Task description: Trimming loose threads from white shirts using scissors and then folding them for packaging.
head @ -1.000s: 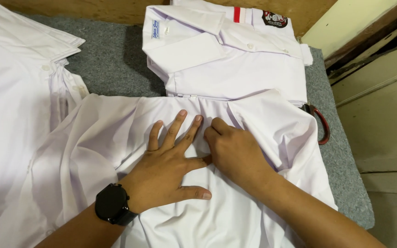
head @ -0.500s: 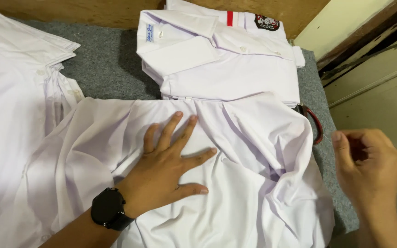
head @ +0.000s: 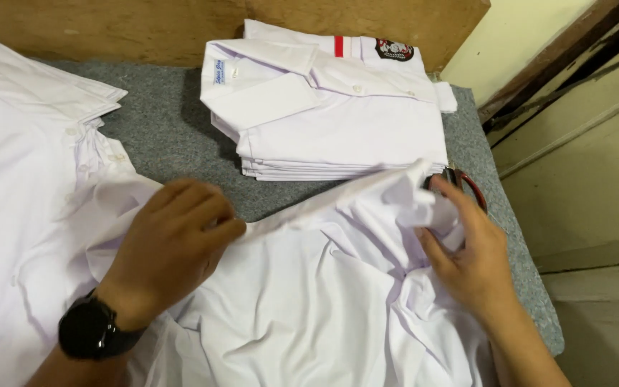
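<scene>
Shirt (head: 309, 301) lies crumpled on grey mat (head: 159, 143); your left hand (head: 170, 247) pinches its edge, right hand (head: 471, 254) grips a bunched fold.

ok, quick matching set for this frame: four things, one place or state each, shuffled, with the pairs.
1 left hand
2 right hand
3 folded shirt stack
4 black watch

a on the left wrist
b at the back of the grey surface
c pinching the loose shirt's upper edge
d gripping bunched cloth at the shirt's right side

Pairs: 1-c, 2-d, 3-b, 4-a
</scene>
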